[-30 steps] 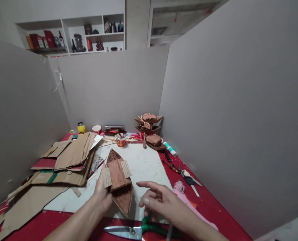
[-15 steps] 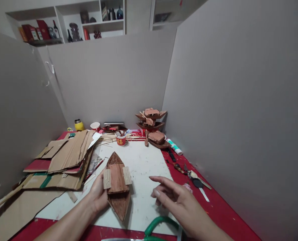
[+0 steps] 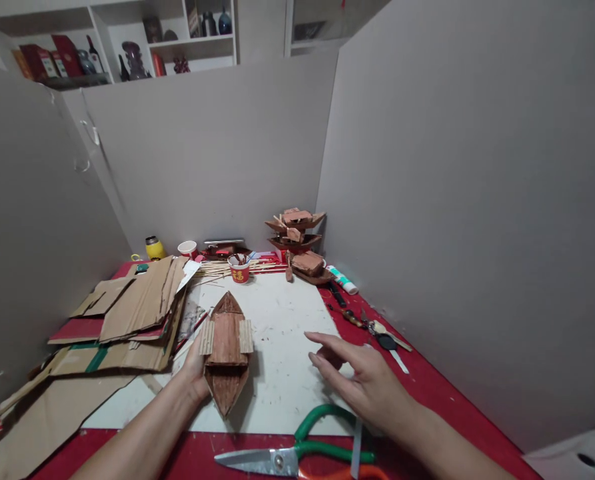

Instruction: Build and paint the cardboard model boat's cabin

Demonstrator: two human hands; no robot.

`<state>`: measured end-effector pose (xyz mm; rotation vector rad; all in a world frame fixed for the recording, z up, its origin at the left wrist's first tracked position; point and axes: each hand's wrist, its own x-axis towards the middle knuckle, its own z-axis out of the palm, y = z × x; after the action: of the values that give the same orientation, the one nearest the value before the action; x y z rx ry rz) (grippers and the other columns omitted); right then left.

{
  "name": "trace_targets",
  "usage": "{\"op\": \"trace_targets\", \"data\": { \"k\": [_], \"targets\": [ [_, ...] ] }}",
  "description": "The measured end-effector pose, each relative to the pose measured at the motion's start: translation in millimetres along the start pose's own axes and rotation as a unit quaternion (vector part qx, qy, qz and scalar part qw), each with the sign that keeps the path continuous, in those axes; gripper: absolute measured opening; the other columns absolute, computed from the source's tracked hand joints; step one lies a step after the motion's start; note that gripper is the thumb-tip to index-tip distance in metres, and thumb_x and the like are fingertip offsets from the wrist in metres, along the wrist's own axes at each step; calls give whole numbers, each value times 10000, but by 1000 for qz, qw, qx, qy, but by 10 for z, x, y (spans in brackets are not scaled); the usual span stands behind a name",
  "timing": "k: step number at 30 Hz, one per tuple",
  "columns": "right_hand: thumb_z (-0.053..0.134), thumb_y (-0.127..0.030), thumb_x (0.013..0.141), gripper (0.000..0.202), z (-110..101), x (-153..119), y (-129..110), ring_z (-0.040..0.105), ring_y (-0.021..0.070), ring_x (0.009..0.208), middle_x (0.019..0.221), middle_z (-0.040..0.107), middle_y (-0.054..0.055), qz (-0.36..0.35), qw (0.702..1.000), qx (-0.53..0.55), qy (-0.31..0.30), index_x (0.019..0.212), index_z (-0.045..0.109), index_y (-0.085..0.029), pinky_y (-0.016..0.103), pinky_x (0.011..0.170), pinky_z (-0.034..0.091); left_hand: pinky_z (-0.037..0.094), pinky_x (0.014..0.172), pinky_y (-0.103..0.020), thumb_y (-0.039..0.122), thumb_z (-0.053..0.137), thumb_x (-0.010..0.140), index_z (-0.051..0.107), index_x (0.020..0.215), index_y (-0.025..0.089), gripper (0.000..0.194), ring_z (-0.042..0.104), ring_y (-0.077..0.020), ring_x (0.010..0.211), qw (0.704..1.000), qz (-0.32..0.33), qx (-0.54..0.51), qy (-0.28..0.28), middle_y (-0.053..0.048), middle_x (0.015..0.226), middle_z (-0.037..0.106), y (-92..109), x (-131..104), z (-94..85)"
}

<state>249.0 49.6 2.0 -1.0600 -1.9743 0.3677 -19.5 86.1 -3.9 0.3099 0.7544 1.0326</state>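
Note:
My left hand [image 3: 196, 375] is closed around the left side of a brown model boat [image 3: 226, 340], holding it above the white board [image 3: 277, 393]. The boat has a reddish-brown roof and a corrugated cardboard flap [image 3: 246, 337] on either side; its pointed ends face away from me and towards me. Part of my left hand is hidden behind the hull. Over the right of the board hovers my right hand [image 3: 355, 377], fingers apart and nothing in them. Below it lie green-handled scissors [image 3: 282, 460], blades pointing left.
Cut cardboard sheets [image 3: 142, 300] are piled at left. A red paper cup [image 3: 239, 270] stands before thin sticks [image 3: 212, 270]. Other model boats [image 3: 297, 227] are stacked at the back right. Keys [image 3: 385, 337] and a white-green tube [image 3: 344, 280] lie along the right. Grey panels [image 3: 217, 147] enclose the table.
The view has shifted, showing more of the scissors at the bottom. My left hand still holds the boat, which now looks straighter. My right hand stays apart from it, fingers still spread.

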Motion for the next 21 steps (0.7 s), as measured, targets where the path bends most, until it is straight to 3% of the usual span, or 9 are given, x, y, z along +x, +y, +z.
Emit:
{"op": "trace_targets", "data": {
  "k": [10,21],
  "targets": [
    [521,-268,919,284,-20,-38,-31,652,156,608,722,703,29,-28,1000,-6,-8,1166,617,-165,258,594,503,543,634,-371,297,479,864,669,835,103,273,697,-251,612,999,39,-13,32,-117,701,742,30,39,-46],
    [483,-289,938,331,-36,16,42,640,158,606,717,692,33,0,999,-19,-29,1218,587,-145,266,598,488,548,634,-386,293,485,856,666,823,105,263,696,-260,601,999,18,-16,42,-120,679,737,16,55,-91]
  ]
}}
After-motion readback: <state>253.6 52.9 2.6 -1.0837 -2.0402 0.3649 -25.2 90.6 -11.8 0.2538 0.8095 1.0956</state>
